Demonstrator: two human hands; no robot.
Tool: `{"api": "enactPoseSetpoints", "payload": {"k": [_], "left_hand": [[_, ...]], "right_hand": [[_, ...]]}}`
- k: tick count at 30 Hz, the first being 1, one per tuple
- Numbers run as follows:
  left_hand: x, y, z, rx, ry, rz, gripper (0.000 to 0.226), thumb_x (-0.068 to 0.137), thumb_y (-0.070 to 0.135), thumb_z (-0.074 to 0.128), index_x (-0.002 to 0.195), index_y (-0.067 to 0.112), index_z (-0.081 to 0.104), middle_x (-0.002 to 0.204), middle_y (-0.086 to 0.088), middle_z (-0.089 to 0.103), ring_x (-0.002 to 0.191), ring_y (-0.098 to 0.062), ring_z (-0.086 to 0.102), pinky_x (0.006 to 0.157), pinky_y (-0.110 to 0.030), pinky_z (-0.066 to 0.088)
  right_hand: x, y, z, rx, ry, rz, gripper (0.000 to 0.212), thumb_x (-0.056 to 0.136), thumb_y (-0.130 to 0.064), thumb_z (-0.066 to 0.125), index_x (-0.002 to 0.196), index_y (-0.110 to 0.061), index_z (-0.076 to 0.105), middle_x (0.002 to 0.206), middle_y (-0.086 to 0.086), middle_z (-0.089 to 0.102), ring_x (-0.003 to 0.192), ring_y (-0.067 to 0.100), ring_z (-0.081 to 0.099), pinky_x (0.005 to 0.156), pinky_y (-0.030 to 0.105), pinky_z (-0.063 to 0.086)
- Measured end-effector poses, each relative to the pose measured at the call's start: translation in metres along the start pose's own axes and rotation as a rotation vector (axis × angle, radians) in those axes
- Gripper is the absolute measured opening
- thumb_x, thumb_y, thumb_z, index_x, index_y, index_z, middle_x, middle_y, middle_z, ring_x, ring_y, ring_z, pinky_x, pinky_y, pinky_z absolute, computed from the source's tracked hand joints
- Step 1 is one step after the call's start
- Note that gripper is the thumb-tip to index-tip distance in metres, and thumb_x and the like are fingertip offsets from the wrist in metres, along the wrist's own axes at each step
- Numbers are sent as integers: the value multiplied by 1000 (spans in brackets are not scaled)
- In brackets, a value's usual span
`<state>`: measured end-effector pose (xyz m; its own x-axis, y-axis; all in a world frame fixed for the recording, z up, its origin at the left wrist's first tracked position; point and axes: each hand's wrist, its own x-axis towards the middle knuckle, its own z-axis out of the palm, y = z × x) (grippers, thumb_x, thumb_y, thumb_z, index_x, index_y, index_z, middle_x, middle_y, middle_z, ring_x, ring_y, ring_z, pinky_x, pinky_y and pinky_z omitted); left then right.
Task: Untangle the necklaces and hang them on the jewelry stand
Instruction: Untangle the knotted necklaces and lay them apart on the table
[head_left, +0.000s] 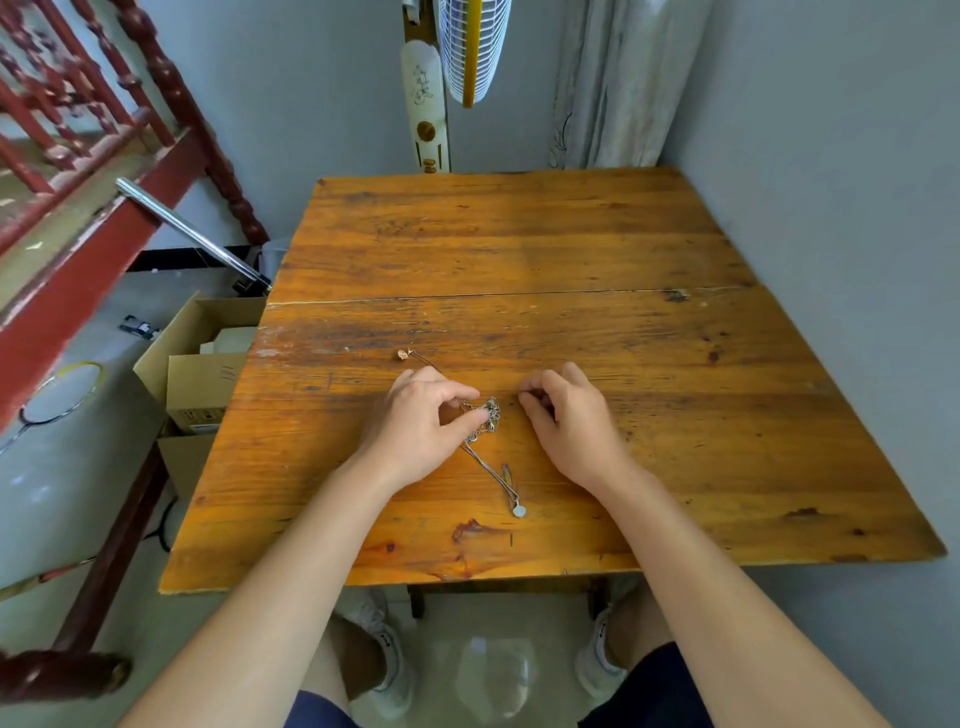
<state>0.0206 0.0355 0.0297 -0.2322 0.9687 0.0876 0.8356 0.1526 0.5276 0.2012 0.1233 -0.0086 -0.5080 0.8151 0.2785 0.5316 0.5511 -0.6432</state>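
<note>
Two necklaces (488, 418), tangled, lie front-centre on the wooden surface (519, 234). Long axis runs diagonal: gold-tone pendant (402, 355) end points far-L, silver pendant (518, 510) end points near, slightly R. Knot sits betw. the hands. L hand (421, 415): thumb + forefinger pinch the knot. R hand (571, 421): fingers (527, 397) curled, tips just R of knot; can't tell if they hold a strand. Room: grey walls (831, 156), fan (475, 52) behind surface, curtain (613, 78) far-R corner, cardboard box (202, 374) on floor at L, red railing (78, 104) beyond.

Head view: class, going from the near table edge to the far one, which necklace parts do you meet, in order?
First the silver pendant → knot of chains → gold pendant.
</note>
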Motion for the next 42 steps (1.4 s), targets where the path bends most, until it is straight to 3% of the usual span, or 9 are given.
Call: {"api": "enactPoseSetpoints", "payload": {"k": [5,9,13,17,21,28,33,38,42], "left_hand": [[6,2,4,17,-36,-18,15,91,38,63,98,33,75,93,13,61,91,-11,51,77,-32,46],[7,4,-4,-222,73,-68,8,88,30,69,90,29,76,84,20,66,71,5,55,64,-12,39],[3,1,-18,-364,200,-103,8,86,25,72,90,22,78,87,16,72,77,8,60,68,-5,41],[-6,-7,-33,-403,234,-135,8,86,20,72,92,18,77,90,15,71,78,11,59,69,-2,42],[-15,-26,-37,-370,201,-204,9,86,21,72,94,20,77,91,12,72,80,4,60,69,-5,44],[-27,-45,-24,-318,151,-262,8,86,22,72,92,26,75,86,7,71,84,-17,62,75,-33,53],[-32,-44,-20,-215,109,-173,16,91,20,65,98,32,72,89,14,61,82,-6,52,73,-17,38],[-36,-46,-16,-175,110,-162,22,85,12,66,99,27,75,89,8,59,88,-7,52,75,-12,36],[-37,-44,-12,-145,173,-126,12,84,23,71,94,29,76,85,9,58,88,-12,52,78,-24,42]], "right_hand": [[-2,-1,6,-70,19,-12,15,96,-17,64,108,-14,71,101,2,55,89,21,59,72,24,39],[0,-3,8,-56,-8,54,19,98,-20,61,114,-15,70,105,4,55,97,25,59,76,26,41],[-2,-14,6,-17,-68,69,35,98,-34,59,131,-24,63,111,4,57,111,25,53,91,36,44],[-12,-17,10,-186,-55,-40,28,94,-42,62,120,-35,70,110,0,55,105,23,49,86,37,39],[-14,-16,14,-173,-11,-21,18,93,-40,65,106,-30,73,107,-1,57,102,23,51,84,37,40],[-16,-18,12,-118,19,-33,16,101,-38,53,104,-26,63,102,-9,62,95,14,51,82,32,34],[-18,-15,11,-61,21,-69,8,97,-32,62,100,-26,66,96,-14,65,90,9,53,84,34,40],[-19,-15,11,-67,13,-86,9,93,-33,64,101,-29,68,92,-20,59,89,4,48,84,32,37],[-19,-17,11,-107,-28,-80,30,91,-42,63,118,-30,69,93,-16,60,93,9,52,84,32,36]]}}
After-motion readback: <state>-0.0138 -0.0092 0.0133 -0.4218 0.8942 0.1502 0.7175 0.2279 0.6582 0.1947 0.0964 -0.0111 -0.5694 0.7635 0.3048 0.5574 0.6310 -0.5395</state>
